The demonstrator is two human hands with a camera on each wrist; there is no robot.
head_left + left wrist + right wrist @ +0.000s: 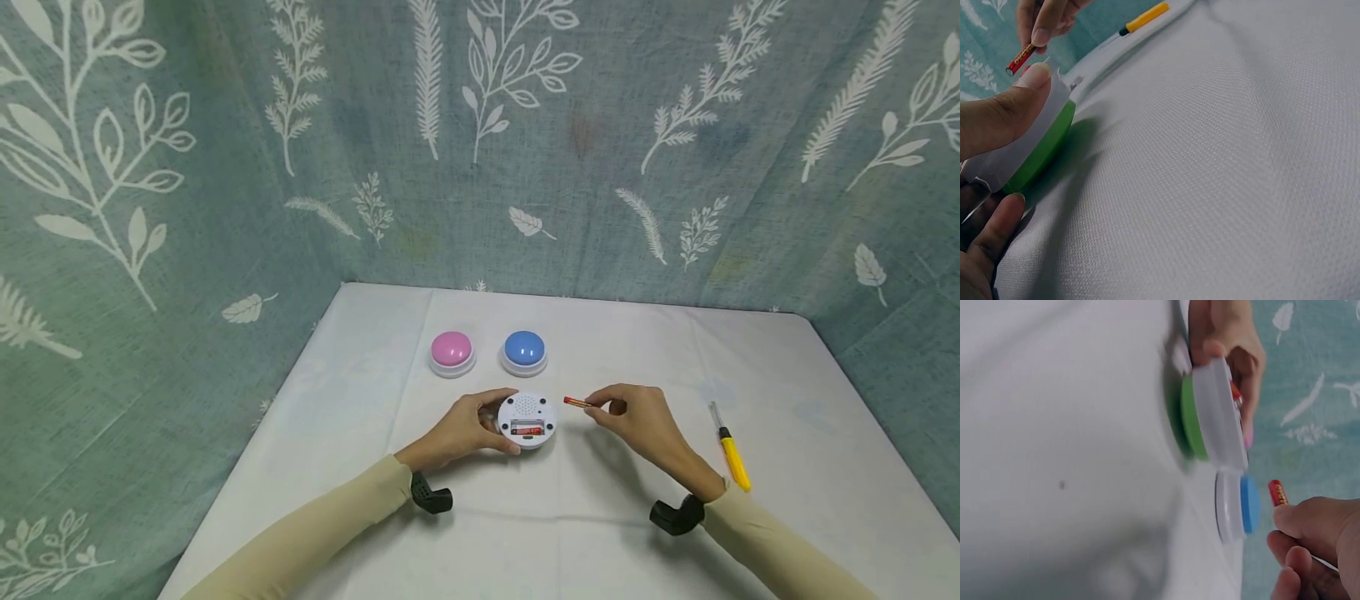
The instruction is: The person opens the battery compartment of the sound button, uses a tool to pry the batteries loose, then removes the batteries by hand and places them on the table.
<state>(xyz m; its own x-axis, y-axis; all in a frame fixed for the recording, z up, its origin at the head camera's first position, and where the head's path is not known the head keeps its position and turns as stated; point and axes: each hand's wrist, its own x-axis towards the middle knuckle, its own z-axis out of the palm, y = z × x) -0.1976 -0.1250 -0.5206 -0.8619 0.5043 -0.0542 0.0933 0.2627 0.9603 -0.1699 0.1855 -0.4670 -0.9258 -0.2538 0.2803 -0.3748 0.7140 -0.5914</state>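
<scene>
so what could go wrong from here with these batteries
The right hand pinches the loose battery near one end, so it might slip. The white device has its green dome facing down, so it could tip if the left hand loosens. The loose battery might also go in reversed beside the inserted battery; I can't read any polarity marks.

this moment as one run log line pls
left hand: holds green button, underside up | right hand: pinches battery, outside bay | bay: another battery inside | pink button, blue button: behind | screwdriver: at right

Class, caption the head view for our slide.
Left hand grips a round white plastic device; right hand pinches a small red cylindrical battery.
</scene>
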